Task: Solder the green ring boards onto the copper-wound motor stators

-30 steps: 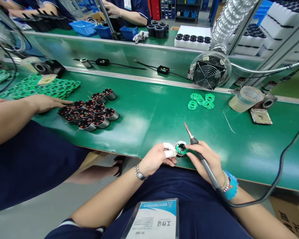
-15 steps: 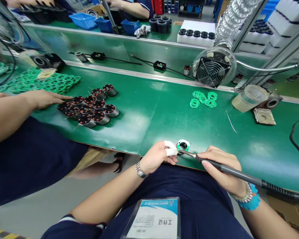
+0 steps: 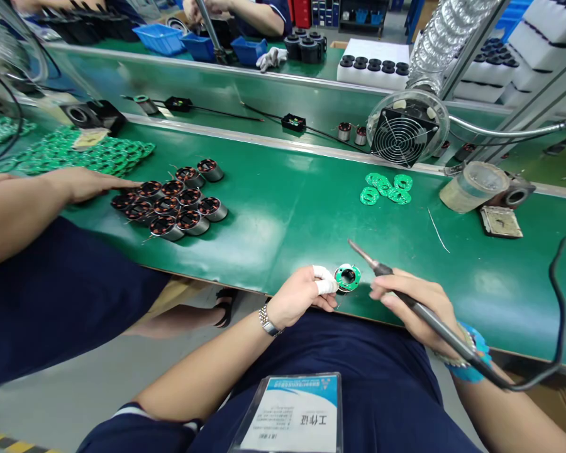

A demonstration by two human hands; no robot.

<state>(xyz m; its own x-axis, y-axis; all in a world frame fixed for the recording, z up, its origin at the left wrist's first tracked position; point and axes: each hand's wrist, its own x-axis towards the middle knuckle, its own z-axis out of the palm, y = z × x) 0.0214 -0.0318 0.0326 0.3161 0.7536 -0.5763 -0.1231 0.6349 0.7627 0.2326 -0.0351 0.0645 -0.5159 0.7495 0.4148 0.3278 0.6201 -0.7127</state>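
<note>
- Your soldering iron (image 3: 382, 270) rose off the green ring (image 3: 356, 279) at your twelve o'clock.
- Your left hand (image 3: 298, 294) held its rim; your right hand (image 3: 427, 296) clasped the iron.
- A slip might have scorched that left hand.

That small round part (image 3: 343, 290) wears a green ring board (image 3: 356, 275), face up near the surface's edge (image 3: 311, 316); the dark-handled soldering iron (image 3: 424, 313) slants, its tip clear of both
</note>
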